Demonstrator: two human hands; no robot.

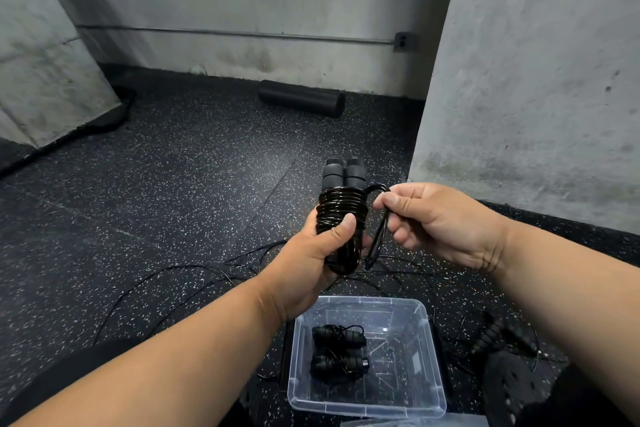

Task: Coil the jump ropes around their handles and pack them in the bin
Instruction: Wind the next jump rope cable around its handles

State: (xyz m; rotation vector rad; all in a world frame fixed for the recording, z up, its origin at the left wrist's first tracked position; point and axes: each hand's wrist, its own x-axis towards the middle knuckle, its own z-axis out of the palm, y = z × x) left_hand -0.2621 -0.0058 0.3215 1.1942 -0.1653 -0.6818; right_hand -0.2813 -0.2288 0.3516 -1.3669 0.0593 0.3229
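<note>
Black glossy jump rope sits coiled around its paired handles, the left hand wrapped around the bundle. At three o'clock, the right hand pinches the loose end loop. At six o'clock, a clear bin on the floor holds two wound ropes.

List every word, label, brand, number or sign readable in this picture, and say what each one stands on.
None can be read.
Jump rope handles in the left hand: plain black, no print shows.
Clear bin: no label visible.
Coiled ropes in the bin: no markings legible.
Wall outlet box: too small to tell.
Foam roller: no text.
</note>
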